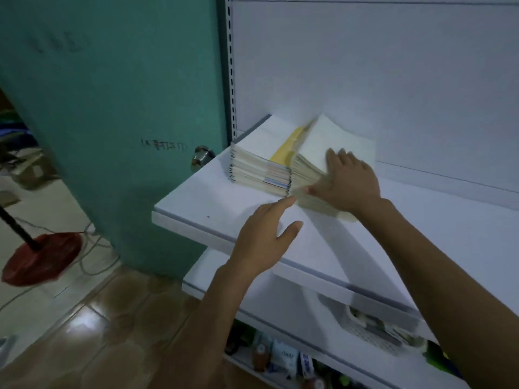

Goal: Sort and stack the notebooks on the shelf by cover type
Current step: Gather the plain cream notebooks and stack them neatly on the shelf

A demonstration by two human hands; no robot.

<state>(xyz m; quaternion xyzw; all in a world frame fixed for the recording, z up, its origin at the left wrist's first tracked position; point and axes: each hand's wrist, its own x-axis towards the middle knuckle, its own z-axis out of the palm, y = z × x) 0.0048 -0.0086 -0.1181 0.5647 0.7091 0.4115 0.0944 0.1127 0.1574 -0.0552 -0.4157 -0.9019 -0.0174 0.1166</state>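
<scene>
Head view: two stacks of notebooks sit on the white shelf point(213, 203) at frame centre. The right hand point(348, 181) lies flat with fingers spread on the tilted right stack point(331, 136), thumb along its front edge. The left hand point(264, 237) hovers below it, fingers straight and relaxed, its fingertip near that stack's lower corner. The spiral-bound left stack point(258, 161) stands just beside, untouched.

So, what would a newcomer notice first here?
Two notebook stacks sit on the white shelf: the left stack square, the right stack slumped and fanned under the right hand, spread flat on top. The left hand hovers open in front; a teal door stands left.
</scene>
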